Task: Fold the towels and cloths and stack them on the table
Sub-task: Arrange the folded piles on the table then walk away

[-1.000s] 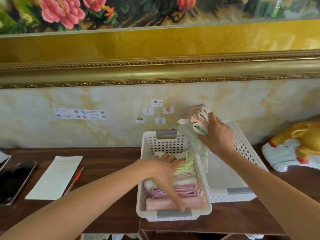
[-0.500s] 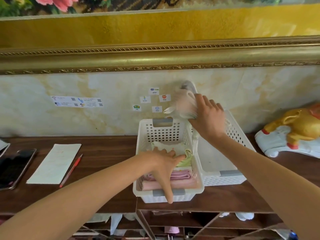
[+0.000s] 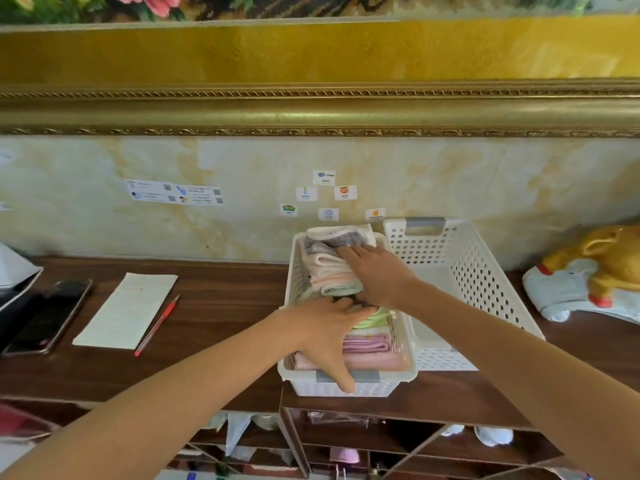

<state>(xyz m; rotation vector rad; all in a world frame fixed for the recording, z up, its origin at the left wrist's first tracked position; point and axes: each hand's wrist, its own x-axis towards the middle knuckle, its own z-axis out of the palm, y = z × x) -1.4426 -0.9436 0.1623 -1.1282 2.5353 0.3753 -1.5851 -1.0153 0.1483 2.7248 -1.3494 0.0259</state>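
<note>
Left hand (image 3: 323, 332) lying flat, fingers straight, pressing folded pastel cloths (image 3: 367, 342) in near half of white perforated plastic basket (image 3: 349, 384) | right hand (image 3: 375, 277) resting open-palmed on rolled cloth bundle (image 3: 329, 265) in basket's far half | second white basket (image 3: 464, 271) touching its right side.

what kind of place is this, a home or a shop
Most likely a home, perhaps a living room. A large gold-framed floral picture hangs over a dark wooden table; a phone, paper and red pen lie on it, and a white basket holds folded cloths.
</note>
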